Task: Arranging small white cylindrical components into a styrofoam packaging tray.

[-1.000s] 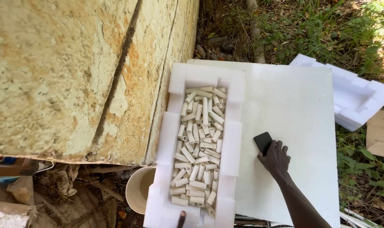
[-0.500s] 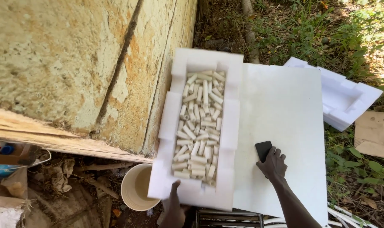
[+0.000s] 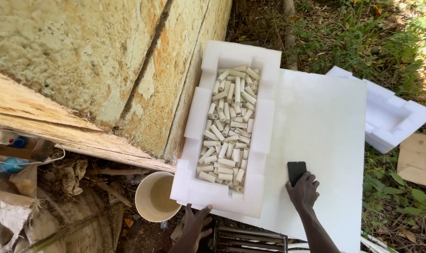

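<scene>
1. At far left I see a rough yellowed wall with a splintered plank leaning along its foot; rags and a blue-capped bottle below are half cut off and hard to read.
2. A cream bucket stands on the ground just beside the foam tray's near corner; its inside is too dim for me to tell what it holds.
3. My left hand comes up from the bottom edge, fingers spread apart, fingertips at the tray's near rim; I judge it is steadying the rim, holding nothing.
4. The white foam tray lies lengthwise against the wall, its trough full of short pale tubes heaped loosely, so lower layers are hidden.
5. The tray sits on a white foam sheet serving as worktop.
6. My right hand rests flat, fingers loosely apart, fingertips on a black phone, probably pinning it to the sheet.
7. Farther right, a moulded foam piece and cardboard lie in the grass, partly cropped.
</scene>
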